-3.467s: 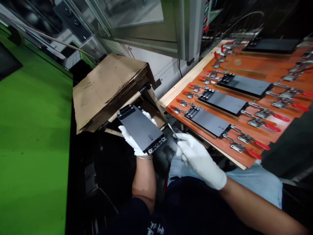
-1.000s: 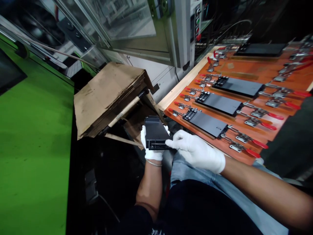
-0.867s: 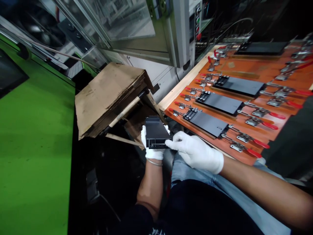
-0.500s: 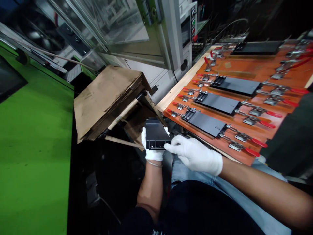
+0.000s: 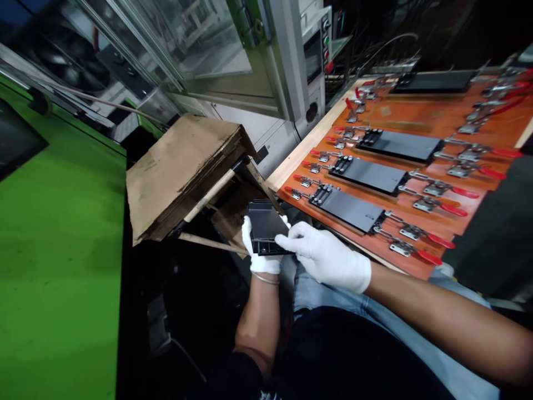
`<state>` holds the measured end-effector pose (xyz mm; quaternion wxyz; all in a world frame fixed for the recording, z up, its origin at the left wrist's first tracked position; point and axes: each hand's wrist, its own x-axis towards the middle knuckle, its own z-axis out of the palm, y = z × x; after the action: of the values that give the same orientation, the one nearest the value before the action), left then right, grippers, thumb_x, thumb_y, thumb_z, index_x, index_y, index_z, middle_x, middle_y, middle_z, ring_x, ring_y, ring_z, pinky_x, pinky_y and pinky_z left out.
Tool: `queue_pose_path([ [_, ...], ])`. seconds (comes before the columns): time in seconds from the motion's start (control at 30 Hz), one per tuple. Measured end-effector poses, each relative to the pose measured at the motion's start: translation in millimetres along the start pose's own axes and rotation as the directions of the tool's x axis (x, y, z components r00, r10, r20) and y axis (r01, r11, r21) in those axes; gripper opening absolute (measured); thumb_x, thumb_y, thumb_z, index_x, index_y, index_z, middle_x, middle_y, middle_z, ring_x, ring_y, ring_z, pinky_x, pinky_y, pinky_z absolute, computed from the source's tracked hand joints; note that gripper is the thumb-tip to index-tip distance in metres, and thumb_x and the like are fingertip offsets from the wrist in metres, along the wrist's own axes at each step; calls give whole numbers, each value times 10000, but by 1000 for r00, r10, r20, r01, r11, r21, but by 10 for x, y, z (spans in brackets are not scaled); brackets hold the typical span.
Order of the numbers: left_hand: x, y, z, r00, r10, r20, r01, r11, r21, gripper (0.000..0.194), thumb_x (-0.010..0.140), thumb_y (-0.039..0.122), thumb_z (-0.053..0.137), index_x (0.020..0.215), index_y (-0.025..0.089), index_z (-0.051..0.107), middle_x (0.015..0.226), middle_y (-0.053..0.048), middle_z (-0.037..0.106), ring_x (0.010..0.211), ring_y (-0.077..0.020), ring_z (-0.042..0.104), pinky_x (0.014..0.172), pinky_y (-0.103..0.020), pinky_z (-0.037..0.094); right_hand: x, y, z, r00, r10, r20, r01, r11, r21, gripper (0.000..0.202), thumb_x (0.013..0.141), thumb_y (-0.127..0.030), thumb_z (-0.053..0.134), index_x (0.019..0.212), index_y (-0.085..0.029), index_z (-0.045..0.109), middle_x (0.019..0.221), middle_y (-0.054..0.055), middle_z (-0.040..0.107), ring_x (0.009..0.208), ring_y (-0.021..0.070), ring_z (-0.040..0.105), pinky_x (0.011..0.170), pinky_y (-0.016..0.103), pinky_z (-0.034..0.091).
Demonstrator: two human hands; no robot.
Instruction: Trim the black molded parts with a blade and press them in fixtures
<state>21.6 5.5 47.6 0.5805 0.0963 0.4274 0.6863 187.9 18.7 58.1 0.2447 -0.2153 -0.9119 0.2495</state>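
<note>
A black rectangular plastic part (image 5: 266, 222) lies in my white-gloved left hand (image 5: 264, 263), which grips it from below. Its near end shows small open compartments. My gloved right hand (image 5: 325, 255) touches the near right corner of the part, thumb and index finger close together over the edge. Whether anything small is between those fingertips is hidden. To the right, similar dark panels (image 5: 347, 208) are held by red-handled toggle clamps (image 5: 416, 247) on an orange board (image 5: 410, 266).
Stacked brown cardboard (image 5: 179, 166) rests on a pipe-frame cart ahead on the left. A green machine panel (image 5: 58, 250) stands at the far left. Behind the cart is a machine with a framed glass door (image 5: 204, 39) and a button panel (image 5: 326, 41).
My right hand has moved slightly left, its fingertips now over the near end of the part. The left hand still holds the part, which has tilted a little.
</note>
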Motion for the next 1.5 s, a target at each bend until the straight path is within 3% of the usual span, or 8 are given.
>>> queue_pose_path([
  [0.37, -51, 65, 46, 997, -51, -59, 40, 985, -169, 644, 951, 664, 330, 876, 136, 691, 784, -101, 708, 742, -230, 681, 809, -392, 568, -23, -36, 46, 994, -77, -76, 83, 994, 72, 481, 863, -95, 496, 1281, -236, 688, 1018, 56, 621, 744, 142, 587, 675, 257, 516],
  [0.47, -91, 152, 64, 997, -65, -46, 59, 989, -135, 690, 957, 678, 287, 960, 124, 698, 841, -116, 717, 768, -230, 682, 803, -389, 563, -116, -92, -7, 975, -46, -216, 88, 978, 191, 464, 878, -52, 459, 1215, -246, 710, 986, 42, 623, 802, 136, 608, 736, 257, 537],
  [0.63, -201, 389, 30, 981, 166, 101, -157, 983, -98, 817, 960, 725, 171, 1219, 137, 675, 1111, -117, 718, 939, -198, 672, 856, -319, 541, -355, -213, -103, 911, 66, -408, 70, 948, 309, 545, 916, 3, 452, 1361, -271, 607, 1052, 55, 618, 913, 139, 623, 819, 273, 542],
  [0.8, -293, 640, 10, 869, 424, 254, -446, 895, 33, 828, 909, 804, 229, 1378, 231, 601, 1513, -45, 517, 1407, -238, 430, 984, -300, 492, -493, -352, -41, 930, 123, -345, 51, 889, 455, 621, 907, 35, 471, 1372, -363, 574, 1001, 6, 606, 781, 96, 595, 761, 237, 531],
  [0.97, -349, 770, 32, 829, 483, 282, -535, 832, 147, 786, 811, 841, 421, 1359, 316, 626, 1584, 36, 432, 1542, -274, 201, 1108, -376, 449, -463, -383, 20, 937, 123, -327, 13, 924, 383, 571, 900, 3, 491, 1351, -333, 592, 1014, 17, 612, 742, 105, 575, 700, 241, 518],
  [1.17, -422, 764, 81, 826, 512, 238, -562, 781, 272, 876, 800, 861, 381, 1519, 364, 444, 1625, 50, 365, 1525, -308, 251, 1152, -444, 425, -419, -358, 38, 942, 138, -305, -65, 969, 238, 493, 934, -57, 458, 1378, -227, 587, 1056, 62, 651, 809, 144, 651, 758, 281, 557],
  [1.3, -444, 714, 123, 800, 557, 223, -600, 752, 273, 824, 864, 814, 250, 1532, 362, 416, 1616, 36, 382, 1550, -294, 186, 1211, -450, 345, -406, -415, 117, 935, 167, -314, -69, 951, 300, 483, 914, -35, 424, 1324, -207, 612, 988, 54, 642, 753, 134, 639, 738, 278, 563],
  [1.5, -442, 685, 129, 778, 597, 198, -625, 700, 345, 847, 786, 885, 337, 1424, 363, 534, 1478, -36, 547, 1529, -327, 242, 1226, -481, 316, -337, -582, 176, 930, 313, -194, -145, 797, 587, 289, 967, -77, 411, 809, -190, 625, 738, -11, 506, 645, 103, 536, 716, 244, 534],
])
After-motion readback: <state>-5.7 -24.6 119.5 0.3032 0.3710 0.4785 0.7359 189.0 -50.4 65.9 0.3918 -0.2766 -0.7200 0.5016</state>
